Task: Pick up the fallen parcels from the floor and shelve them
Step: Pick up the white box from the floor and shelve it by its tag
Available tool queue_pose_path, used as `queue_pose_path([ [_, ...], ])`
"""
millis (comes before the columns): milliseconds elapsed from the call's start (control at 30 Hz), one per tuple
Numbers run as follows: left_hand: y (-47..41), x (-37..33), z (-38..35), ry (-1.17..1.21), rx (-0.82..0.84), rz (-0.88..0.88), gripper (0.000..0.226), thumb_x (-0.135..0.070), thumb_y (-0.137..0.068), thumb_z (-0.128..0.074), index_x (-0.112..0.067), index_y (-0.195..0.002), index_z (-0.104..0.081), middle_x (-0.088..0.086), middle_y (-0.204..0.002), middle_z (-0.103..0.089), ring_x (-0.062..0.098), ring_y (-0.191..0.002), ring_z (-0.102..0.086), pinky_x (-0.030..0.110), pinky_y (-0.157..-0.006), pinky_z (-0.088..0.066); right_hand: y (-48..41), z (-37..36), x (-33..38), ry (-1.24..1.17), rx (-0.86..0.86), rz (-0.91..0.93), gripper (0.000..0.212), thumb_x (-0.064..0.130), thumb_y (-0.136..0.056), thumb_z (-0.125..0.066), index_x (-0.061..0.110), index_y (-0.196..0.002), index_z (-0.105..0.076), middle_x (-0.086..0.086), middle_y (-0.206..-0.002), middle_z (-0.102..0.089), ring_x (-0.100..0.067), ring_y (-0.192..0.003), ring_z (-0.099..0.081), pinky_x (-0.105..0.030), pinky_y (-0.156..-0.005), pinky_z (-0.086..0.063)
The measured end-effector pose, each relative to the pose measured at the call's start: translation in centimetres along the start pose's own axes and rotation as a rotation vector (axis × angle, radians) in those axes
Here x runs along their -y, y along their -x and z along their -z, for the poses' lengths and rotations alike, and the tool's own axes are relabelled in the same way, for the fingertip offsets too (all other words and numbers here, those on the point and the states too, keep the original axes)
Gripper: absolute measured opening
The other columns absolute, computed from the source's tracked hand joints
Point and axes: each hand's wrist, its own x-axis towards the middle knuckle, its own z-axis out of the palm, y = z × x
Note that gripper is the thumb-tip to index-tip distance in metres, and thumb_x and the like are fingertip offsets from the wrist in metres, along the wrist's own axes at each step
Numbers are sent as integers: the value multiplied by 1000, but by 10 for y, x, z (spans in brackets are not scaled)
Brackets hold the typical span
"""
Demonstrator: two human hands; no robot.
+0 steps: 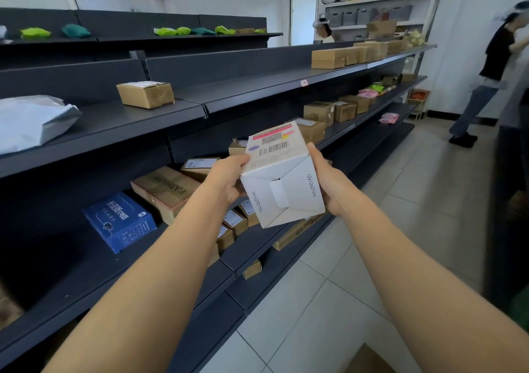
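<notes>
A white cardboard parcel (282,176) with a barcode label on top is held in the air in front of the dark shelving (186,106). My left hand (229,176) grips its left side and my right hand (329,184) grips its right side. The parcel is tilted, its folded end facing me, level with the second shelf from the floor. Brown boxes (166,189) and a blue box (120,221) lie on that shelf behind it.
A brown box (146,93) and a grey mailer bag (31,122) sit on the shelf above. More brown boxes (343,55) line the far shelves. A person (486,75) stands in the aisle at the right. A cardboard box corner (369,359) shows on the tiled floor.
</notes>
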Motion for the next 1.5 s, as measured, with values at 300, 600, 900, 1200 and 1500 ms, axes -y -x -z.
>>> queue_pose_path([
  [300, -1, 6, -9, -701, -148, -363, 20, -17, -90, -56, -7, -77, -67, 6, -74, -59, 24, -72, -53, 30, -61, -43, 2, -9, -15, 20, -37, -54, 62, 74, -79, -56, 14, -92, -66, 2, -57, -74, -16, -51, -72, -23, -41, -51],
  [600, 8, 13, -13, -711, 13, -86, 57, -75, -80, -47, -21, -88, -64, 0, -87, -67, 22, -80, -64, 33, -70, -49, -4, -3, -18, -93, -27, -26, 28, 34, -87, -69, 19, -110, -62, -2, -77, -79, -16, -54, -72, -26, -44, -54],
  [900, 1, 16, -16, -477, 155, 128, 60, -73, -88, -35, -22, -70, -63, 1, -57, -73, 21, -46, -70, 28, -40, -54, -5, -3, -13, -126, -77, 40, 34, 30, -88, -68, 12, -116, -59, 2, -57, -74, -13, -44, -69, -21, -36, -48],
  [1200, -3, 26, -15, -161, 48, 26, 34, -31, -101, -32, -18, -112, -61, 8, -98, -72, 30, -94, -64, 56, -99, -46, -5, -10, -2, -59, -93, 274, 20, 29, -97, -50, 30, -86, -66, 6, -77, -72, -13, -68, -68, -26, -60, -48],
  [1500, -11, 22, -12, -107, 62, -186, 32, -17, -98, -34, -20, -79, -60, -7, -60, -74, 10, -57, -67, 24, -61, -52, -5, -21, -5, -93, -43, 354, 46, 21, -96, -43, 39, -139, -43, 6, -115, -68, -16, -95, -67, -30, -67, -58],
])
